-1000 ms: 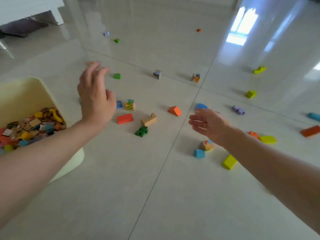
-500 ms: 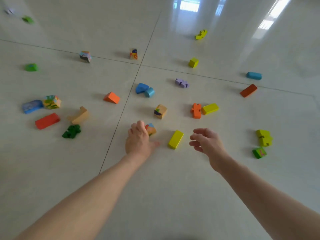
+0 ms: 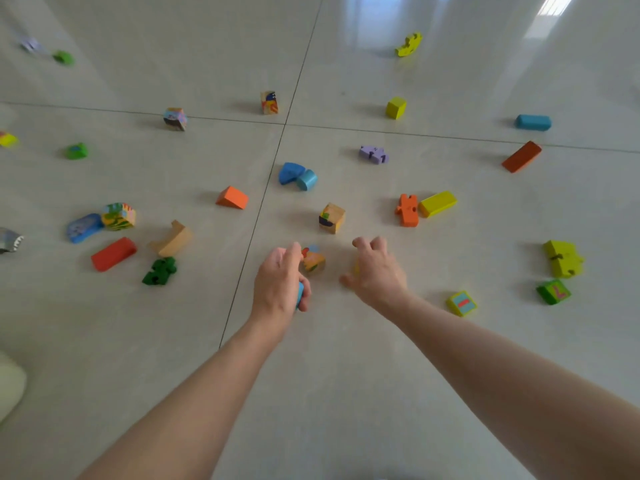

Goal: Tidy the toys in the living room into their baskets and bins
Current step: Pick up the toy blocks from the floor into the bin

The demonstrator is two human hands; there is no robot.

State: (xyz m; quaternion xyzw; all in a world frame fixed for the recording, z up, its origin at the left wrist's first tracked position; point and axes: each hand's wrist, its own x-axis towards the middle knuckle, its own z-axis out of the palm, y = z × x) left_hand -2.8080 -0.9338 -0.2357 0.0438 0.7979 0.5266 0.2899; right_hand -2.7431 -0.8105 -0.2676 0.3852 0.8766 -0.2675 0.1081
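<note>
Wooden toy blocks lie scattered over the pale tiled floor. My left hand (image 3: 280,284) holds a small blue block (image 3: 300,294) against its palm, and its fingertips touch a picture cube (image 3: 314,260) on the floor. My right hand (image 3: 375,271) is curled over a yellow block (image 3: 356,267), of which only a sliver shows beside the fingers. A second picture cube (image 3: 331,218) stands just beyond both hands.
The cream bin's corner (image 3: 10,386) shows at the lower left edge. An orange wedge (image 3: 232,198), red block (image 3: 113,253), tan arch (image 3: 172,239) and green piece (image 3: 159,270) lie to the left. An orange puzzle piece (image 3: 407,209), yellow bar (image 3: 437,204) and green number cube (image 3: 553,291) lie to the right.
My right hand moved left and down onto the yellow block, which it now covers. My left hand now has the blue block in its palm and reaches for the picture cube.
</note>
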